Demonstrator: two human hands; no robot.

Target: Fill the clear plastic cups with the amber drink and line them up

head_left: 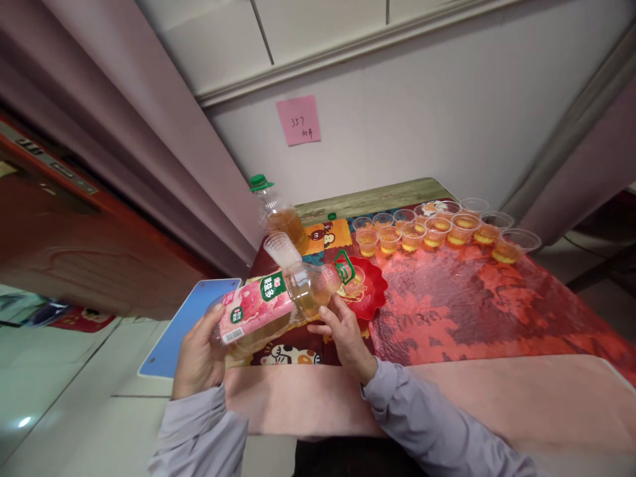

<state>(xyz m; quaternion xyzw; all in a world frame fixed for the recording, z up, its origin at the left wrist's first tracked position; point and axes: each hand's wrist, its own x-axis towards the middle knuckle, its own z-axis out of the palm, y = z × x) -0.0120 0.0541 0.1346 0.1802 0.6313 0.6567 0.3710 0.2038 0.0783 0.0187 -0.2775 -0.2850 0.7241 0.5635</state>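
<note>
A large clear juice bottle [261,301] with a pink and green label lies tilted nearly level across the middle, amber drink inside. My left hand [199,351] is closed around its base. Beneath the neck, the fingers of my right hand [345,331] press against the bottle. A green carry ring [344,267] hangs at the neck. The bottle's mouth points at a clear plastic cup [354,281] standing in a red scalloped dish [380,291]; the neck partly covers the cup. I cannot tell whether liquid is flowing.
Behind the bottle stand a stack of clear cups [283,248] and a second bottle [285,222] with a green top. Several cups of amber drink [413,235] line the back right of the red-covered table [447,305]. A green cap [332,216] lies near the wall. A blue stool [179,331] is at left.
</note>
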